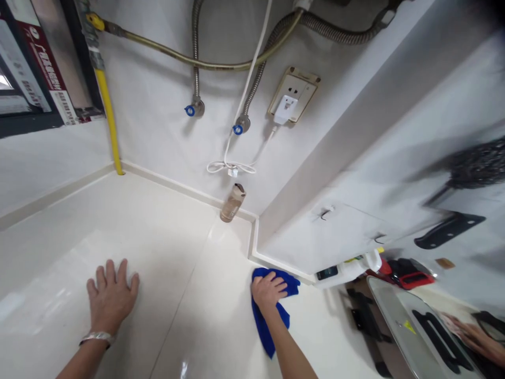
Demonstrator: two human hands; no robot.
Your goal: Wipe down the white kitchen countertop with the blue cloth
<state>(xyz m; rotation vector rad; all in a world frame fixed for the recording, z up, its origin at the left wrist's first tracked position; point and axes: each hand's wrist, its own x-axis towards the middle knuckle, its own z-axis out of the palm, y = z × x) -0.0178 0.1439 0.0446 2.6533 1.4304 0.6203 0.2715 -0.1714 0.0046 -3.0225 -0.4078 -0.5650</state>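
Note:
My left hand (111,295) lies palm down on the glossy white surface (169,237), its fingers spread and holding nothing. A silvery bracelet (97,338) circles that wrist. Under my right hand (269,291) is a blue cloth (263,331), bunched and folded, near the base of the white wall ledge. The fingers of this hand bend over the cloth and press it to the surface; the thumb is hard to make out. Beyond both hands, a brownish bottle (232,203) stands in the corner against the wall.
A yellow pipe (108,116), hoses and blue-handled valves (190,110) line the wall, beside a plug in a socket (286,109). To the right are hooks (325,215), a phone (327,272), a white bottle (357,267), a hanging knife (450,230) and a glass-topped object (398,316).

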